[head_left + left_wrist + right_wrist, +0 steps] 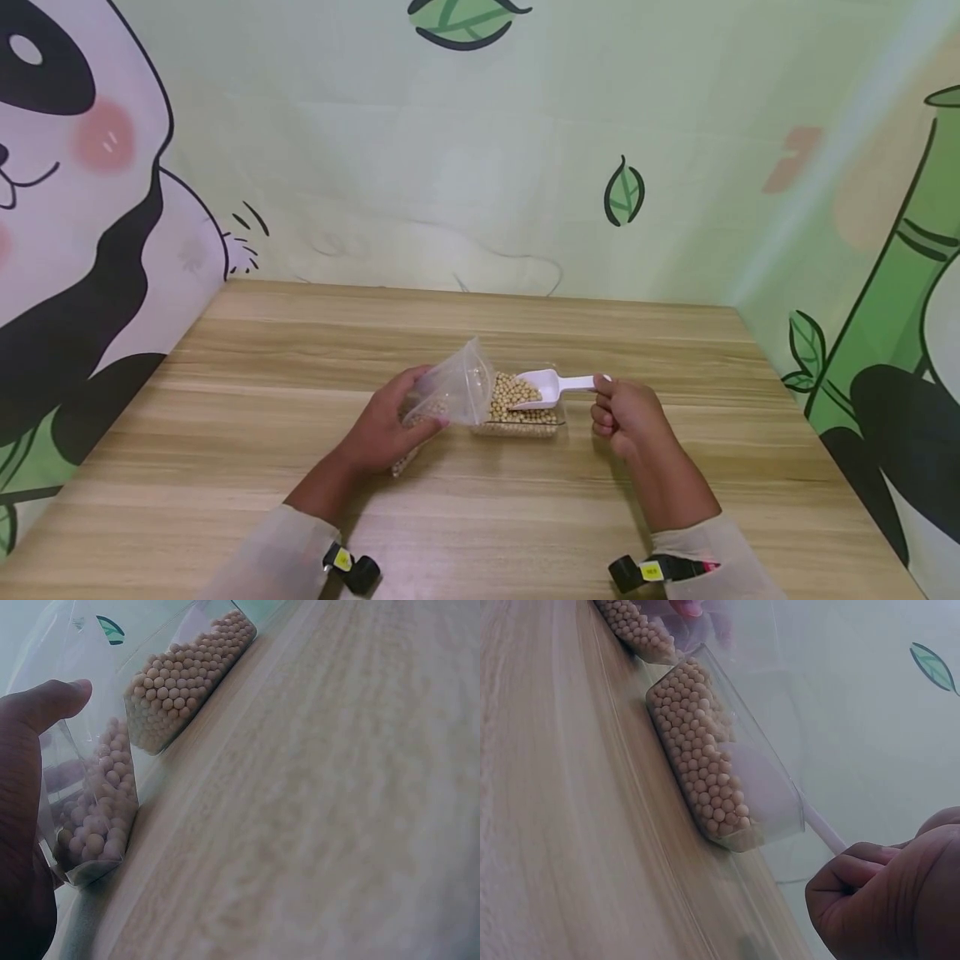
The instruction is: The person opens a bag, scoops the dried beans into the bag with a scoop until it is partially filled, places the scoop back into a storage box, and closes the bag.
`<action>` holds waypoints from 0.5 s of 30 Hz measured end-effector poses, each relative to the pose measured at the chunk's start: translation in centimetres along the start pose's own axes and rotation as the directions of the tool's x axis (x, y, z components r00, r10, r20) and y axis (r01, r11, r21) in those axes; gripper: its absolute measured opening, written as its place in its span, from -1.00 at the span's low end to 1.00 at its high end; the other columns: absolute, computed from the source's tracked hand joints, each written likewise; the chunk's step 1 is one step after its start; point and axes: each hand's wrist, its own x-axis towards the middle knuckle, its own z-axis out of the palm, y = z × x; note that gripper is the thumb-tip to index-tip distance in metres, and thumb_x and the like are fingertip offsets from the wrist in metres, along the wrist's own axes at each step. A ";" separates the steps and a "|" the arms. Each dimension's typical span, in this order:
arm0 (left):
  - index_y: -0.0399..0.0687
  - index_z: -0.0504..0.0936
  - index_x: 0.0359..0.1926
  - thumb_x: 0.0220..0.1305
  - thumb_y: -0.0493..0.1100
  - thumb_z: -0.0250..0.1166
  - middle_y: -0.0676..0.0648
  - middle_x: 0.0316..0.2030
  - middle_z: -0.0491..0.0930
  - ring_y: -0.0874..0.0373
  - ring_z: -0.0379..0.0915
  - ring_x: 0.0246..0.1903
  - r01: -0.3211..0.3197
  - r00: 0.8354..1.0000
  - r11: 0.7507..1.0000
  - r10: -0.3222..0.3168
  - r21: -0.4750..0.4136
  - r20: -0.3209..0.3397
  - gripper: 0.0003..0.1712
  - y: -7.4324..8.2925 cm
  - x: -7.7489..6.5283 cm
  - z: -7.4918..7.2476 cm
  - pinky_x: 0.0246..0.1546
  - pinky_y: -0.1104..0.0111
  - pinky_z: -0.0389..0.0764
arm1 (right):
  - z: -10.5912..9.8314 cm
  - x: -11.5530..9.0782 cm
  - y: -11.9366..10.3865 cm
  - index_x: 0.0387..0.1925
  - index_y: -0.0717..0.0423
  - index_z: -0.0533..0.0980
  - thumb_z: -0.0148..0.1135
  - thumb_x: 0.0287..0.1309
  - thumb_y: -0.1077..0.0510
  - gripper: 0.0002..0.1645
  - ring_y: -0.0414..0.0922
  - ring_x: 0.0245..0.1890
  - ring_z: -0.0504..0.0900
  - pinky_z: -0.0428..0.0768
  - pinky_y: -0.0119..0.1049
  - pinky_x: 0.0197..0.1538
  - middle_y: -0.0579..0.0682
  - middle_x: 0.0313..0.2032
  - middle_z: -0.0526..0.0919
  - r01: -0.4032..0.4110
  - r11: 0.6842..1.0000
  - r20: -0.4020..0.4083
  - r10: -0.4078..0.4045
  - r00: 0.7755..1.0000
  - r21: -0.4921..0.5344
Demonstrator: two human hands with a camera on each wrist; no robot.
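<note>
2 hands busy: clear plastic bag [453,383] on your left, white plastic scoop [542,388] on your right

So your left hand [386,421] has a proper grip on that bag, thumb on the side nearer you and fingers round behind it. The bag is tilted, with its open mouth facing right, just beside the left end of a clear, rectangular see-through plastic box [525,430]. There's a bunch of small round pale-tan beans [105,795] sitting low in the bag. Can't tell if the bag actually touches the box.

Your right hand [633,417] is pinching the slim straight handle of the scoop near its end, the other fingers curled in underneath. The scoop's bowl is inside the box, lip pointing left and dug in against a heap of the same round pale-tan beans [507,393], while the handle sticks out over the right end. Can't really tell how much is in the bowl.

Your hands are well apart, with the box between them. It rests on a light wood-grain table [465,533], and its beans look heaped higher toward the left.

You've got pale, slightly see-through sleeves [262,554] on, plus 2 black wrist gadgets [352,573] with yellow labels. Behind everything there's a pale green backdrop [360,183] with a big black-and-white cartoon panda [67,217] on the left, 2 floating green leaves in the middle and green bamboo [870,283] on the right
</note>
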 end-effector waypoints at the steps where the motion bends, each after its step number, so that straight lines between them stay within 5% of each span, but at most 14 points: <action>1: -0.13 0.40 0.55 0.38 -0.06 0.51 -0.23 0.33 0.62 -0.06 0.57 0.15 -0.001 1.000 1.000 0.001 0.001 0.000 -0.18 0.0 0.0 0.0 0.26 -0.10 0.55 | 0.0 0.0 0.0 -0.35 0.09 0.28 -0.10 0.73 0.17 -0.65 -0.34 -0.71 0.14 0.18 -0.49 -0.57 -0.22 -0.68 0.14 0.000 1.000 -0.002 0.000 1.000 0.003; 15: -0.13 0.41 0.54 0.38 -0.06 0.51 -0.23 0.34 0.61 -0.06 0.56 0.17 0.002 1.000 1.000 -0.002 0.001 -0.004 -0.19 -0.2 0.0 0.1 0.27 -0.11 0.54 | -0.2 0.0 -0.2 -0.29 0.11 0.32 -0.17 0.75 0.15 -0.67 -0.33 -0.71 0.15 0.18 -0.48 -0.55 -0.22 -0.69 0.15 -0.054 0.993 0.044 0.050 0.998 0.105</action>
